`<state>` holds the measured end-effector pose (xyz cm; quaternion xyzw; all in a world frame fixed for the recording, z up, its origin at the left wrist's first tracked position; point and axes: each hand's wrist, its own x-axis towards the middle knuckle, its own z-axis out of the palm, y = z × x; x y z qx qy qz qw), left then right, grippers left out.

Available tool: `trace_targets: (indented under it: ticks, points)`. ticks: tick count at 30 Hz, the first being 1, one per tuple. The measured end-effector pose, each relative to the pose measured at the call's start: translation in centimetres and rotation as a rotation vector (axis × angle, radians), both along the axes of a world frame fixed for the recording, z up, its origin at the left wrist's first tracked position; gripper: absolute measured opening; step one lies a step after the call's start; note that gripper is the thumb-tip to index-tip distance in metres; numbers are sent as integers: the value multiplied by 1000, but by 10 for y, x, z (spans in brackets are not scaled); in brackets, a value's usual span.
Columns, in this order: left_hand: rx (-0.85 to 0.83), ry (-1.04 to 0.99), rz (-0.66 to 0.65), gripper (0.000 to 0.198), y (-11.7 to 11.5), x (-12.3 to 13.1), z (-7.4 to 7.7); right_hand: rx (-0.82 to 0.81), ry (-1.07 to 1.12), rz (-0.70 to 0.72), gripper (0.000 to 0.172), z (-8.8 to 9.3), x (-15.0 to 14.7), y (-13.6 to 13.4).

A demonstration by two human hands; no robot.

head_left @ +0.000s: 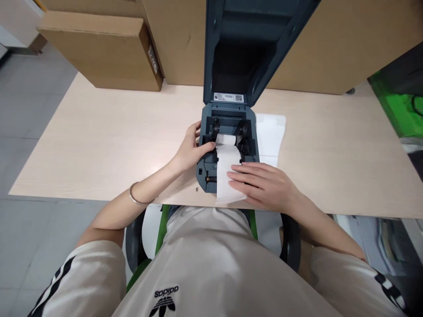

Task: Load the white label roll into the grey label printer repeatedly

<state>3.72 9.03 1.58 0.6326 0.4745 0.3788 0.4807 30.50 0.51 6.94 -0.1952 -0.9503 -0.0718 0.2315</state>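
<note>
A dark blue-grey label printer [228, 112] sits near the table's front edge, its lid [247, 53] swung up and back. Inside, a small white paper roll [226, 139] rests between two black holders. From it a white paper strip [226, 171] runs forward over the printer's front. My left hand [194, 147] grips the printer's left side, fingers along the outer wall and thumb over the rim beside the roll. Fingers stretched out, my right hand [264, 185] lies flat over the strip's right part and the printer's front right corner, which it hides.
White sheets [270, 134] lie right of the printer on the pale wooden table [330, 149]. A cardboard box [99, 53] stands at the back left against large cardboard panels [317, 48]. Chair armrests [291, 242] flank my body below the table edge.
</note>
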Motion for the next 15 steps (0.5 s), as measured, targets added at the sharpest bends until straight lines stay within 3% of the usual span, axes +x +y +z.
trace_targets:
  ticks: [4,8,9,12,14,15]
  points:
    - [71,43,-17,76,-6,-3,6,-8,21,-2,22,1,-2,-8]
    - [454,170,7,74,-20,-11,16,63,37,-26,31,-2,-5,-18]
    - [552,192,-57,77,-23,-13,17,64,25,-27,34,-3,-6,-20]
    - [798,247,-414,80,-28,-16,14,2,-14,-53,45,-5,-8,-23]
    - [966,319,-597,67,-30,-15,10,3,-5,-20,41,-2,-6,-25]
    - [1079,357,-629,57,-32,-14,9,8,26,31,33,2,-3,-27]
